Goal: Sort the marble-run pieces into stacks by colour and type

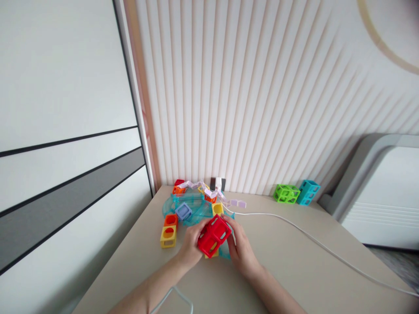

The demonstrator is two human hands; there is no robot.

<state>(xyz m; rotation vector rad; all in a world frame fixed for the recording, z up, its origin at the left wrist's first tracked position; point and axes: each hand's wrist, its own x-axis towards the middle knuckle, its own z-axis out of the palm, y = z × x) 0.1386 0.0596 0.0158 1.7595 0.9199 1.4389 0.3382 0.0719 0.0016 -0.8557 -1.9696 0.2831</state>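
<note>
Left hand [190, 244]: fingers closed on the left side of the red block.
Right hand [244, 250]: fingers bent against the right side and upper corner of the same block.
Red block [214, 236]: two open-sided cubes joined, held tilted between both hands; landmark for all positions below.
Near yellow block [211, 255]: partly hidden under the landmark; contact cannot be determined.
Rear yellow block [217, 209]: just beyond the landmark.
Blue block [183, 211]: beyond and left of the landmark, resting on clear teal pieces [199, 214].
Orange block [171, 220]: left of the landmark, touching the left yellow block [168, 237].
Purple chain [209, 192]: beyond the landmark, draped across the rear of the pile.
White cable [294, 222]: runs right of the landmark, across the surface [284, 266].
Green block [286, 193]: well apart from the landmark, beyond and right, beside an upright turquoise block [308, 192].
Ribbed wall [229, 96]: behind the landmark, at the surface's far edge.
</note>
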